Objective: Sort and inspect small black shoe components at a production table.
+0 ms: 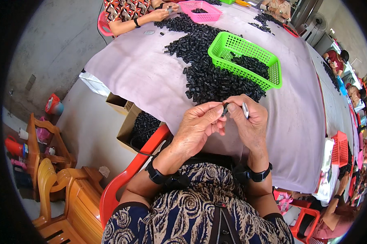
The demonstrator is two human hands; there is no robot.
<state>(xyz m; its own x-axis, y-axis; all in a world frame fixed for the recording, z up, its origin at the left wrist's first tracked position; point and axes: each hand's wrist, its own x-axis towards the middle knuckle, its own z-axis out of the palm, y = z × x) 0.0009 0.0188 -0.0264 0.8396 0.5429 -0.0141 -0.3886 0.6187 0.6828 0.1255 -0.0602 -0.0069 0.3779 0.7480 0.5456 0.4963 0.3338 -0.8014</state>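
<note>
Left fingers: left hand [201, 122] closed in a thumb-and-finger pinch on a small black part [225, 110]; the lower fingers curl loosely.
Right fingers: right hand [250, 120] nearly closed, thumb tip up against the same part, silver tool [245, 110] gripped in the hand; exact kind of tool unclear.
Black part: held up between both hands, over the near edge of the worktop [130, 65]; fingertips hide most of it.
Step in hand: looks like close fingertip work on one piece; can't tell if the tool touches it.
Next move calls for: I'd say a steady left pinch and small right-thumb control, the piece being so little.
Pile: loose black parts [197, 77] spread from just beyond the hands toward the far edge.
Green basket: green basket [275, 75] at the pile's right, black parts inside.
Box: cardboard box [126, 128] of black parts, below the worktop's left near corner.
Far edge: pink basket [211, 17], co-worker's hands [159, 14] just left.
</note>
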